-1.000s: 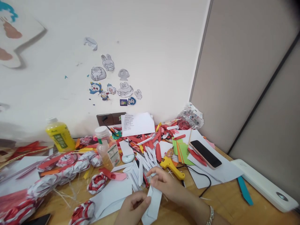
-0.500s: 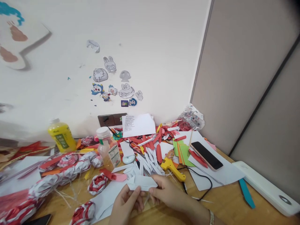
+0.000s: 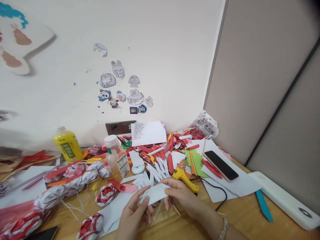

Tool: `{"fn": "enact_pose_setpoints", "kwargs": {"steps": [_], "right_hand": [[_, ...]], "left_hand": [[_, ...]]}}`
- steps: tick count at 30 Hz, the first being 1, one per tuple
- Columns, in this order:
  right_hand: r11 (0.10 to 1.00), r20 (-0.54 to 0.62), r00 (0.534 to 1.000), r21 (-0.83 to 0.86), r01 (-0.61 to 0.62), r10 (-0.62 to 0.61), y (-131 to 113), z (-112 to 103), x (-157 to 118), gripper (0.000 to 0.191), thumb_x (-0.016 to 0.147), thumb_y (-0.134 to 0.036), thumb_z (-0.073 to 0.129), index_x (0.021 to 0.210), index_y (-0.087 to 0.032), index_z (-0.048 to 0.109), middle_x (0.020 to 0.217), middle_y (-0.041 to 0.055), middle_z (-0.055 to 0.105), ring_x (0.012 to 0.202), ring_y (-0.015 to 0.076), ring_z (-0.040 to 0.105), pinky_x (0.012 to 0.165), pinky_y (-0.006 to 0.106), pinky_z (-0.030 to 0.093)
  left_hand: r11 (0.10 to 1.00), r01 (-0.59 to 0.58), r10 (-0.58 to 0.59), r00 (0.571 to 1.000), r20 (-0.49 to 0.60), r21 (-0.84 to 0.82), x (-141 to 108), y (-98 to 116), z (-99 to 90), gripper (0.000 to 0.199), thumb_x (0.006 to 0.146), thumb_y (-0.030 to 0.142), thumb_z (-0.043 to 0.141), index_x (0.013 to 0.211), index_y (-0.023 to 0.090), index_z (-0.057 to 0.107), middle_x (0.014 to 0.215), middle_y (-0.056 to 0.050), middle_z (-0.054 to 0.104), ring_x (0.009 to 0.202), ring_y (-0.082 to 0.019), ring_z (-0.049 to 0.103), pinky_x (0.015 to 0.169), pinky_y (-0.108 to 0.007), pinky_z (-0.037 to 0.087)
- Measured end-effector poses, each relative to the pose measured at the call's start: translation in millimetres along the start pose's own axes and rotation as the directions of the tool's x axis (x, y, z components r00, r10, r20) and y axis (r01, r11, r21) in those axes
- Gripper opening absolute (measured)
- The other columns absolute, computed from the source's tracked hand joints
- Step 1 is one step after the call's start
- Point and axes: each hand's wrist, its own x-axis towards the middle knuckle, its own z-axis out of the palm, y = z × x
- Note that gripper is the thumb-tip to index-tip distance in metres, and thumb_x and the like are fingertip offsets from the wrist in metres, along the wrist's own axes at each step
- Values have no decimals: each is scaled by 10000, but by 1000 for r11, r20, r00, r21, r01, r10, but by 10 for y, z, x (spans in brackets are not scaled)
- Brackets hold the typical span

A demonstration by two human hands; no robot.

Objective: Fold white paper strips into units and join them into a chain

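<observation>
A folded strip of white paper is stretched between my two hands, just above the near part of the table. My left hand pinches its left end, thumb on top. At the right end, the thumb and fingers of my right hand close on it. Just beyond lies a heap of folded white paper strips. The yellow glue gun rests to the right of that heap. Red-and-white folded paper pieces sit left of my hands, near flat white sheets.
A yellow bottle and a clear jar stand at the left. At the right lie a phone, green paper and a long white device. The glue gun's black cord loops over the sheets.
My right hand has risen slightly and my fingers have shifted on the paper. The paper now tilts up to the right, with its flat face showing more.
</observation>
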Motion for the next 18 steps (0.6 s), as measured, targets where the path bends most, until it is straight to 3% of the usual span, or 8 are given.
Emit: {"fn": "enact_pose_setpoints", "kwargs": {"steps": [4,11,18], "right_hand": [[999,42,998,0,37,-37,50,-10,9,412,735,-347,518,1055,-88,497,479,-6,575,373,97,484,377,185,354],[935,11,993,-334,116,-119,26,-51,-22,310,785,-358,510,984,-135,593,524,-21,542,417,79,462,426,189,371],[975,46,997,-209,73,-65,36,-60,-1,378,772,-382,518,1007,-93,583,485,-19,544,391,83,476,412,191,377]], "left_hand": [[995,14,-16,1000,-24,-94,-6,-4,-31,382,582,313,715,911,153,606,397,39,592,291,-62,466,325,-145,318],[991,109,-102,991,82,-76,76,-54,-78,427,558,338,727,919,135,624,371,20,590,266,-81,462,292,-162,330],[990,91,-85,995,58,-104,27,-27,-46,385,576,308,718,902,115,649,379,9,594,281,-81,474,302,-163,348]]}}
